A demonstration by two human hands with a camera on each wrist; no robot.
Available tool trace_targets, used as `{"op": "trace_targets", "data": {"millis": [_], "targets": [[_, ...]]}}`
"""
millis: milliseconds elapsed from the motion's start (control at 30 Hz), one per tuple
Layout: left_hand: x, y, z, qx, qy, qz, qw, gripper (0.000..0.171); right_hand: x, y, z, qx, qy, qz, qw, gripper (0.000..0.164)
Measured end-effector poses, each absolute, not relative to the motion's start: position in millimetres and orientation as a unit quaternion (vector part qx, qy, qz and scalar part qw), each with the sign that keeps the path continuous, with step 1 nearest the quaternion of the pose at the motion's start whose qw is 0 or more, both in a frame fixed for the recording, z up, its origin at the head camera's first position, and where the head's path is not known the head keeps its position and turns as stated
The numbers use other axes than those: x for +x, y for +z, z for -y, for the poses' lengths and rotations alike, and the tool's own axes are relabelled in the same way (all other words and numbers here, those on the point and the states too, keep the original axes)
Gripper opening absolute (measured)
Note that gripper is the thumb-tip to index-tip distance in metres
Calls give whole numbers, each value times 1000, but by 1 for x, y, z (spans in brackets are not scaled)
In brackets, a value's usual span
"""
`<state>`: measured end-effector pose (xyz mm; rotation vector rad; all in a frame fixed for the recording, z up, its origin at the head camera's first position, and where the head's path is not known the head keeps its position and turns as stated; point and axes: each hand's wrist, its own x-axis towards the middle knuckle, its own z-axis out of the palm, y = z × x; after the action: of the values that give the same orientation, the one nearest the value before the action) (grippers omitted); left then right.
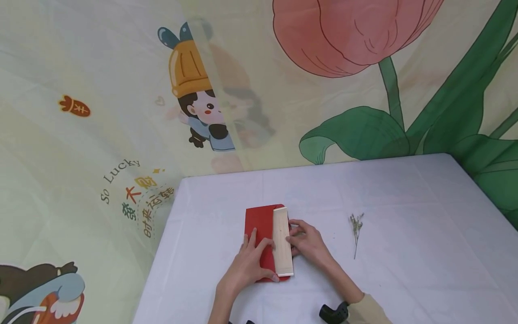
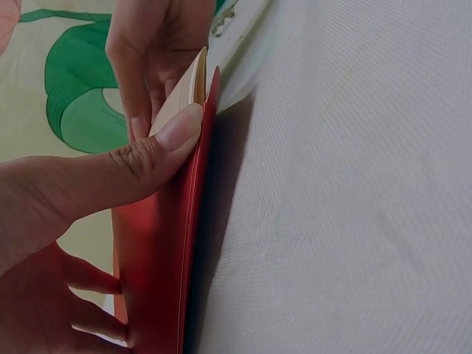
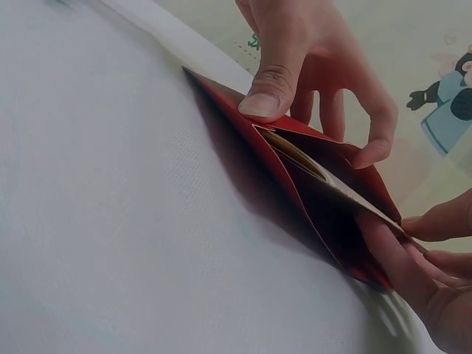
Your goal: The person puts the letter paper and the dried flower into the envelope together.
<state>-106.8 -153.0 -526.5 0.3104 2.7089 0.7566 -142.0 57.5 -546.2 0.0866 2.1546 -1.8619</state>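
Observation:
A red envelope [image 1: 259, 219] lies on the white table, its open side toward the right. From that opening sticks a folded cream paper [image 1: 283, 245], partly inside it. My left hand [image 1: 245, 265] holds the envelope, thumb at the near edge and other fingers over its face. In the right wrist view, the left index fingertip touches the mouth's upper flap. At the right edge, my right hand [image 1: 309, 245] pinches the cream paper [image 3: 352, 198]. One finger of that hand reaches into the envelope's mouth beneath the paper. The paper's inner end is hidden inside.
A small dried flower sprig [image 1: 356, 231] lies on the white tablecloth [image 1: 421, 225], right of my right hand. Behind the table hangs a printed cloth [image 1: 259, 112] with a large tulip and cartoon figures. A black wrist device [image 1: 334, 312] shows near the right sleeve.

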Motion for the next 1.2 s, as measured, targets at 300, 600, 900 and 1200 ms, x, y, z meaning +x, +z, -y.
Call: {"op": "trace_targets", "data": {"millis": [300, 600, 900, 1200], "targets": [[-106, -526, 153, 111, 258, -947, 152, 70, -140, -547, -54, 22, -640, -754, 146, 50], [-106, -526, 153, 108, 256, -948, 155, 73, -138, -548, -51, 15, -628, -766, 140, 51], [-106, -526, 153, 105, 262, -946, 157, 73, -137, -547, -47, 16, -624, -769, 138, 50], [-106, -525, 154, 107, 262, -947, 154, 73, -138, -548, -43, 14, -618, -773, 141, 51]]}}
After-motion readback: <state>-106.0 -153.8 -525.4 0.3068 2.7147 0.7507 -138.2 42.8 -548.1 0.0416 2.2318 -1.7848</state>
